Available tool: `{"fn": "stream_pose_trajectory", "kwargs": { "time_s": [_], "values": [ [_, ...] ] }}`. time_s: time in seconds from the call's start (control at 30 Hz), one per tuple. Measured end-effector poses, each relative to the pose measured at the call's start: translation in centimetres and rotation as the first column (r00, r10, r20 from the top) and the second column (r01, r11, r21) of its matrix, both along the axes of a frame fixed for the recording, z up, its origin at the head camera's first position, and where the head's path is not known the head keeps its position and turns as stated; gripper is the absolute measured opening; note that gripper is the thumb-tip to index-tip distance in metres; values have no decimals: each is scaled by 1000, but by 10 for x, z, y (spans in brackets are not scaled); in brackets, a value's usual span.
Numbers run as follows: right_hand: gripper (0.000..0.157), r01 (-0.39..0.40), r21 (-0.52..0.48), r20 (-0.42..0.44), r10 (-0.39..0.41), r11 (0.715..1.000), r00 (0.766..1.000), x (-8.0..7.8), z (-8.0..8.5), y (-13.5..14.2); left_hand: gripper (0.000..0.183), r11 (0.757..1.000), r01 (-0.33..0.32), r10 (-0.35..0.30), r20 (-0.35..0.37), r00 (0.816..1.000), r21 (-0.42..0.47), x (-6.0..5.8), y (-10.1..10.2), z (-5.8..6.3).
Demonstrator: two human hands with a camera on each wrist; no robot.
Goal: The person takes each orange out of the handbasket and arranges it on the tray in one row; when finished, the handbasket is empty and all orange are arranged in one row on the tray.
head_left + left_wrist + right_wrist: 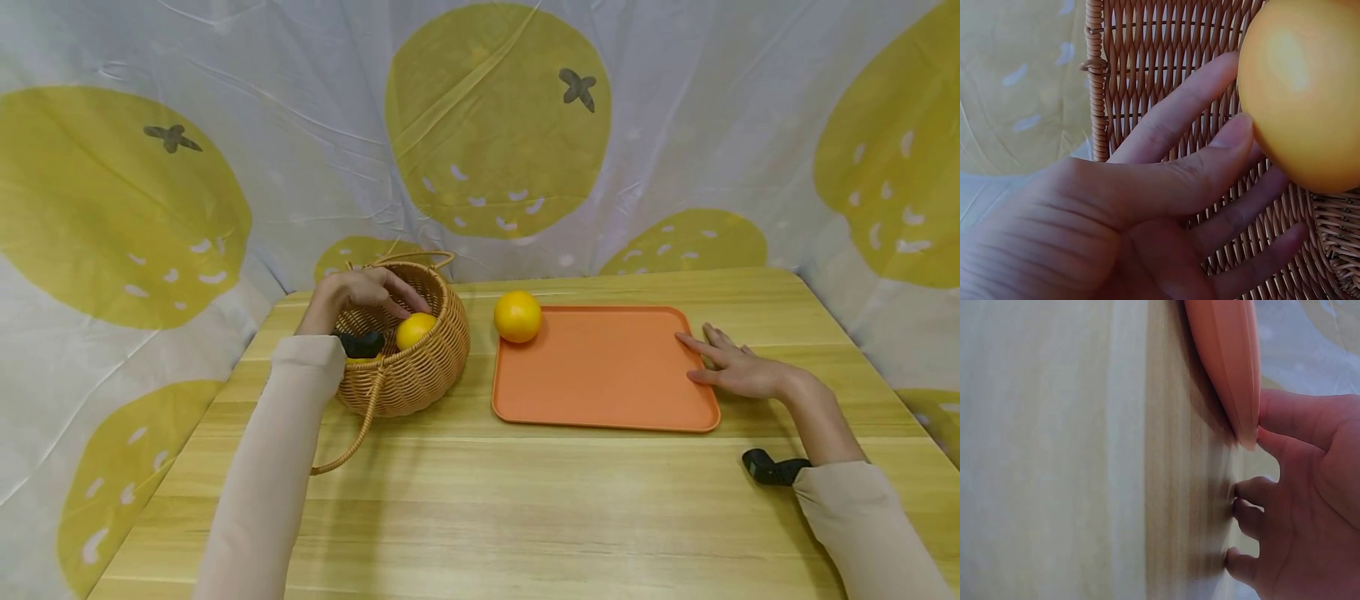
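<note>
Just left of the flat orange rectangular tray (600,375) stands a round tan wicker basket (416,387) with looped handles, its mouth tilted toward the wearer. The bare left hand (367,292) reaches into it, and a glossy yellow-orange round fruit (416,332) lies at its fingertips, inside the basket's wall on the side nearest the tray. The fingers are loosely extended and parted, with thumb and index at the fruit's edge rather than wrapped round it; how firmly they press, I cannot tell. The fruit is round and shows no long axis; the left hand is much the nearer to it. A yellow patch shows beneath the black wrist device (363,344), mostly hidden. A second yellow-orange round fruit (517,317) sits at the tray's far left corner. The tray's own long axis runs left to right, and at its right edge the bare right hand (738,371) spreads its fingers wide, two tips touching the rim. Under the tray is a pale wood-grain table (525,500), a narrow strip of it parting tray from basket; behind the tray hangs a white cloth (652,50) printed with large yellow fruits.
</note>
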State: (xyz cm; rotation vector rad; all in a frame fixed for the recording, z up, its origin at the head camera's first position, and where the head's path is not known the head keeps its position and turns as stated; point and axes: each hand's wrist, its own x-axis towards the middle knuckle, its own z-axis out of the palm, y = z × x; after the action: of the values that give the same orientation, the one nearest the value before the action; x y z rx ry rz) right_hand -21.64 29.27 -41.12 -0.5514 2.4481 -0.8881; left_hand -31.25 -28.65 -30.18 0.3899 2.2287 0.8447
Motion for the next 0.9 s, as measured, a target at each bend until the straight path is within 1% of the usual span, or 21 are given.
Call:
{"fn": "stream_pose_trajectory", "kwargs": {
  "time_s": [0.07,0.27,0.37,0.5,0.63,0.73,0.83,0.9],
  "values": [
    [82,-1,-3,-3,1,1000,1000,0,-1,0,35,1000,-3,3,8,1000,-3,0,-1,0],
    [82,-4,-2,-7,4,1000,1000,1,1,0,38,997,-77,79,91,993,-28,2,-2,3],
    [82,-8,-2,-8,8,1000,1000,1,1,0,41,998,-60,62,120,991,-20,2,-3,4],
    [82,-5,-7,-9,5,1000,1000,-1,-3,2,42,999,-43,41,145,989,12,4,-3,4],
    [82,-9,-36,-23,8,999,1000,-4,-10,6,44,997,-67,61,166,984,29,6,-1,5],
    [82,-15,-36,-32,14,999,999,-6,-16,11,46,996,-87,80,177,981,35,6,0,5],
    [82,-6,-13,-29,5,1000,1000,-7,-17,12,47,996,-89,82,168,982,30,5,1,4],
    [82,-10,-24,-26,10,1000,1000,-6,-15,11,47,996,-85,80,161,984,23,4,0,3]
  ]
}}
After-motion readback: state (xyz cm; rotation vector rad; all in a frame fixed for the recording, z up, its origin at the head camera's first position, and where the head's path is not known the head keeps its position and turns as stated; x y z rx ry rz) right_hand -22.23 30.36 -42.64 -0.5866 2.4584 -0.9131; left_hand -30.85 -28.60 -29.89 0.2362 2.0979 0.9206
